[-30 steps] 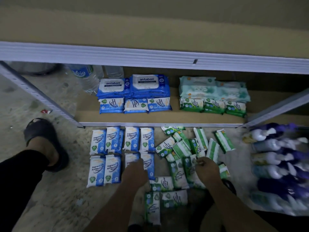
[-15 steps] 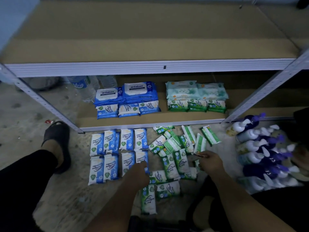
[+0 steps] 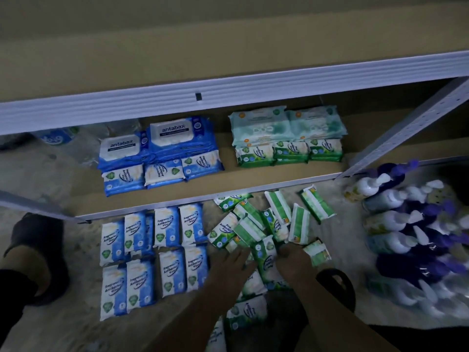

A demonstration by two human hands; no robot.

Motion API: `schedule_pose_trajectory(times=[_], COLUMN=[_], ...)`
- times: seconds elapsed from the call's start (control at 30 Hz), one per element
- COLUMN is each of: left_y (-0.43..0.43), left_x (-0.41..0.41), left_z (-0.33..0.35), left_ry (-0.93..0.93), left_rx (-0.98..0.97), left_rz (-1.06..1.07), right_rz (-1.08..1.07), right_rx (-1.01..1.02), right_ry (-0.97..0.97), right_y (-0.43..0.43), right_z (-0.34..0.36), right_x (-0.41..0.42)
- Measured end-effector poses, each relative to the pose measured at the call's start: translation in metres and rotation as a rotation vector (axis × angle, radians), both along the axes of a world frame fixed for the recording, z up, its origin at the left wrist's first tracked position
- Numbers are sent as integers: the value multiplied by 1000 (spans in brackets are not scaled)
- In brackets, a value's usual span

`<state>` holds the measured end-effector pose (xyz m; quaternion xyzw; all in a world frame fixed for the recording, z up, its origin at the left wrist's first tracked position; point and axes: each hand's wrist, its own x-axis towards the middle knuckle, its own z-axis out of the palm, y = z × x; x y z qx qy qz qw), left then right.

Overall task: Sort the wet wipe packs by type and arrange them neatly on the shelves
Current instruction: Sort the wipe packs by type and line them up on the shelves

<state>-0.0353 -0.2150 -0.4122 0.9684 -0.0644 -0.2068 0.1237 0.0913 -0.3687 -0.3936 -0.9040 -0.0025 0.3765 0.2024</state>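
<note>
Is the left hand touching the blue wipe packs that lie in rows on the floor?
Apart. The head view shows bare floor between the left hand and the nearest blue wipe packs; the hand lies among the green packs.

Bottles [image 3: 416,240] blurred, right edge.

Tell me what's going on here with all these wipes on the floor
A person is crouched at a low shelf, sorting wet wipe packs. Both the left hand and right hand are down in the jumbled green packs on the floor. The blue packs lie in tidy rows beside them. Some blue and green packs are already stacked on the shelf. Purple spray bottles lie to the right.
</note>
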Motion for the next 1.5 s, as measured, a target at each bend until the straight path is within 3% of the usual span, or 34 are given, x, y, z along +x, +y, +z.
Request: schedule_pose_trajectory(times=[0.07,0.13,0.2,0.3,0.5,0.83,0.97,1.1,1.5], left_y=[-1,2,14,42,72,43,33,42,33], left_x=[11,25,45,76,111,112,99,101,107], left_z=[-5,-3,-6,-19,-40,-26,-31,-31,-42], left_ry=[32,73,-38,-55,188,229,253,46,196], left_rx=[-73,-199,-261,-244,-154,31,-66,-59,-142], left_rz=[74,295,539,668,572,419,493,634,542], right_rz=[-110,-165,-10,389,681,731,760,733,764], right_rx=[13,58,-17,-186,-290,-275,-289,-290,-292], right_ry=[-195,-352,-362,-172,-33,-68,-56,-75,-136], right_y=[0,3,8,22,47,25,20,22,13], right_z=[-11,-17,-19,-21,-36,-35,-32,-34,-42], right_x=[10,25,44,76,102,72,68,69,76])
